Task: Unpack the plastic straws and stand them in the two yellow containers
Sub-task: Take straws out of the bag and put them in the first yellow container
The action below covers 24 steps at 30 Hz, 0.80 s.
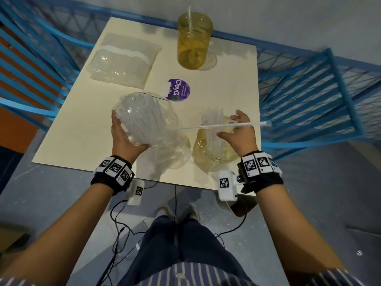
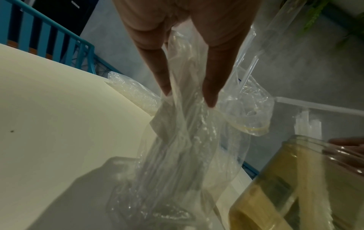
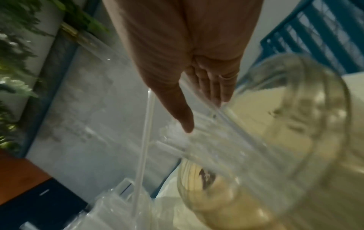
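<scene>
a person stands at a cream table [image 1: 82,124] sorting clear plastic straws. the left hand [image 1: 123,137] grips an opened clear bag of straws [image 1: 142,118], fingers and thumb curled round its lower end and lifting it off the tabletop; the left wrist view shows two fingers [image 2: 212,80] pressed into the crumpled film. the right hand [image 1: 239,133] hovers over the near yellow container [image 1: 212,149], fingers spread wide and loose; a single long straw [image 1: 216,126] lies level across them, and whether any finger truly pinches it cannot be told. the near container stands at the table's front edge, just right of the bag, and already holds a bunch of straws [image 1: 212,124] leaning upright. the far yellow container [image 1: 193,40] stands at the back edge with one straw [image 1: 190,19] in it. a second, sealed pack of straws [image 1: 123,62] lies flat at the back left, and a round purple lid [image 1: 178,89] marked "clay" rests mid-table between the bag and the far container. blue railings [image 1: 309,89] ring the table.
</scene>
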{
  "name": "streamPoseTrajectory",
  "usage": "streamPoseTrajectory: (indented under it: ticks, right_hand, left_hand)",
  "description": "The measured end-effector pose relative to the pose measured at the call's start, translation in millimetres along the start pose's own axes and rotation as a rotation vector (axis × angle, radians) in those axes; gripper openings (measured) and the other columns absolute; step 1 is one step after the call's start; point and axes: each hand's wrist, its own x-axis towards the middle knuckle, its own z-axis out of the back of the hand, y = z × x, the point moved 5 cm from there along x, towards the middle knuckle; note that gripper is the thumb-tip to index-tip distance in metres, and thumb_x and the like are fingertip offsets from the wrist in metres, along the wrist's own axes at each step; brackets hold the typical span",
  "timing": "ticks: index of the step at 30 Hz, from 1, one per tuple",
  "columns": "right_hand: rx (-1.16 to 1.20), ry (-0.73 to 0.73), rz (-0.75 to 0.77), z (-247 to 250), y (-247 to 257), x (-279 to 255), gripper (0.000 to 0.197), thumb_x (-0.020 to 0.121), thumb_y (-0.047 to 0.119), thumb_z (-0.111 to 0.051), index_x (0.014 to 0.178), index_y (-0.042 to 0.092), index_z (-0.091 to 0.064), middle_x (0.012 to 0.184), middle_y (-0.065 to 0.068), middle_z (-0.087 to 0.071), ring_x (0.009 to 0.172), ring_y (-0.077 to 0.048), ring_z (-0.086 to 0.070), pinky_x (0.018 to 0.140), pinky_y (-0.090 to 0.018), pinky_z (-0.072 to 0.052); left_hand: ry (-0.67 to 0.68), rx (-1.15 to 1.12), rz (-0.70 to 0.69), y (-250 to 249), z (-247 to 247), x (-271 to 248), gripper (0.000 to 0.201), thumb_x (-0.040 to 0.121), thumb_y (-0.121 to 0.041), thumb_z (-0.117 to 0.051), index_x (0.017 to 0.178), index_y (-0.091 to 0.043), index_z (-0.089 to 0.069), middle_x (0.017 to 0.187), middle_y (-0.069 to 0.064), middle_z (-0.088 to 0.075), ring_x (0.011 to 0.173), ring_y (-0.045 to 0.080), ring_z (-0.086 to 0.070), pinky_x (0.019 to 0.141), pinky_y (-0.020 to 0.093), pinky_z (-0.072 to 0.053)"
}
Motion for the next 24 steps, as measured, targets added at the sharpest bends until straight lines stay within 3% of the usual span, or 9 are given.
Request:
streamPoseTrajectory:
  ticks: [3, 5, 8, 10, 12, 15, 20, 23, 24]
  right_hand:
    - [-0.112, 0.033, 0.041, 12.5, 9.0, -1.3, 0.094, 0.067, 0.013, -0.082, 0.144, 0.011, -0.027, 0.145, -0.009, -0.039, 0.13, -0.022, -0.042, 0.107, -0.031, -0.037]
    - [-0.116, 0.079, 0.081, 16.2, 16.7, -0.2, 0.091, 0.067, 0.023, -0.083, 0.142, 0.016, -0.031, 0.148, -0.004, -0.036, 0.131, -0.02, -0.041, 0.106, -0.032, -0.038]
    - [0.048, 0.09, 0.134, 15.4, 30.8, 3.0, 0.049, 0.086, 0.034, -0.063, 0.131, 0.022, -0.048, 0.139, -0.001, -0.046, 0.125, -0.018, -0.045, 0.1, -0.03, -0.04]
    - [0.095, 0.047, 0.196, 11.3, 38.3, 5.3, 0.023, 0.098, 0.032, -0.043, 0.108, 0.026, -0.062, 0.121, 0.0, -0.056, 0.117, -0.018, -0.05, 0.104, -0.035, -0.039]
    - [0.167, -0.066, 0.231, 13.6, 40.4, 7.0, 0.03, 0.1, 0.026, -0.036, 0.088, 0.028, -0.063, 0.107, 0.002, -0.058, 0.097, -0.011, -0.053, 0.097, -0.029, -0.041]
    - [0.308, -0.302, 0.378, 33.5, 51.3, -2.2, 0.033, 0.1, 0.018, -0.033, 0.077, 0.028, -0.054, 0.085, 0.006, -0.058, 0.07, 0.003, -0.048, 0.073, -0.012, -0.04]
    - [0.372, -0.365, 0.572, 51.6, 54.9, -21.3, 0.024, 0.098, 0.019, -0.032, 0.079, 0.029, -0.045, 0.075, 0.003, -0.051, 0.065, -0.01, -0.044, 0.062, -0.019, -0.039]
    - [0.074, -0.125, 0.419, 25.4, 28.8, -11.9, 0.01, 0.093, 0.012, -0.049, 0.096, 0.02, -0.055, 0.08, 0.008, -0.053, 0.065, -0.002, -0.048, 0.063, -0.014, -0.04]
    - [-0.018, -0.048, 0.354, 17.0, 15.8, -7.7, 0.023, 0.088, 0.01, -0.058, 0.109, 0.016, -0.055, 0.085, 0.006, -0.054, 0.063, -0.002, -0.047, 0.062, -0.01, -0.04]
  left_hand:
    - [-0.008, 0.031, 0.017, -1.0, 0.9, 2.2, 0.134, 0.046, -0.003, -0.091, 0.148, -0.017, -0.004, 0.149, 0.007, -0.024, 0.136, 0.018, -0.029, 0.106, 0.035, -0.039]
    - [-0.009, 0.022, 0.018, -4.2, 0.0, 1.6, 0.133, 0.046, -0.005, -0.091, 0.148, -0.018, -0.005, 0.148, 0.007, -0.025, 0.135, 0.017, -0.03, 0.105, 0.035, -0.039]
    - [-0.01, 0.015, 0.003, -9.1, -2.8, -1.3, 0.132, 0.047, -0.006, -0.091, 0.147, -0.022, -0.006, 0.148, 0.007, -0.025, 0.134, 0.015, -0.03, 0.102, 0.031, -0.038]
    - [-0.017, 0.011, -0.005, -11.6, -3.2, -3.8, 0.132, 0.047, -0.006, -0.091, 0.147, -0.023, -0.007, 0.148, 0.006, -0.025, 0.134, 0.015, -0.029, 0.101, 0.029, -0.037]
    - [-0.029, 0.011, -0.005, -12.3, -3.1, -5.7, 0.131, 0.047, -0.006, -0.091, 0.147, -0.022, -0.007, 0.148, 0.006, -0.025, 0.134, 0.014, -0.029, 0.099, 0.027, -0.036]
    - [-0.051, 0.028, 0.033, -11.6, -1.2, -9.0, 0.131, 0.05, -0.004, -0.089, 0.148, -0.016, -0.004, 0.15, 0.009, -0.022, 0.132, 0.01, -0.026, 0.101, 0.026, -0.034]
    - [-0.063, 0.038, 0.044, -10.5, -1.0, -12.0, 0.13, 0.049, -0.002, -0.089, 0.147, -0.018, -0.006, 0.15, 0.008, -0.022, 0.133, 0.013, -0.029, 0.104, 0.031, -0.036]
    - [-0.062, 0.046, 0.046, -7.3, -2.5, -12.6, 0.13, 0.047, -0.006, -0.091, 0.147, -0.019, -0.008, 0.149, 0.008, -0.024, 0.136, 0.017, -0.029, 0.106, 0.039, -0.039]
    - [-0.064, 0.052, 0.044, -7.9, -3.2, -13.0, 0.13, 0.046, -0.006, -0.091, 0.146, -0.019, -0.009, 0.149, 0.008, -0.025, 0.137, 0.018, -0.029, 0.105, 0.039, -0.039]
